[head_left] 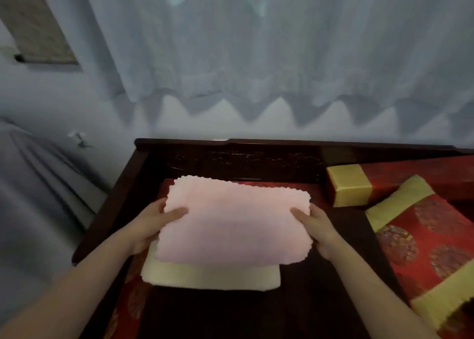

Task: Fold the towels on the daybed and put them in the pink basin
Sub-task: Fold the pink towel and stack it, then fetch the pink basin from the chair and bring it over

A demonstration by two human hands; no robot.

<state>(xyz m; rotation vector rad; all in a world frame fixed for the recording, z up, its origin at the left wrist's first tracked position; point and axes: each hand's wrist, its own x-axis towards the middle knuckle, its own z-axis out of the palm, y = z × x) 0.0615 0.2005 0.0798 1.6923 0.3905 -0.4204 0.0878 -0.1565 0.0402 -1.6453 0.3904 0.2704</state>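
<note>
A folded pink towel (234,220) is held flat above the dark wooden daybed (256,159). My left hand (151,226) grips its left edge with the thumb on top. My right hand (316,227) grips its right edge the same way. Under the pink towel lies a folded cream towel (210,277), of which only the near strip shows. I cannot tell whether the pink towel rests on the cream one or is lifted off it. The pink basin is out of view.
A red bolster with a gold end (351,185) and a red and gold cushion (423,246) lie on the right of the daybed. White curtains (256,56) hang behind. The daybed's left armrest (110,208) borders grey floor.
</note>
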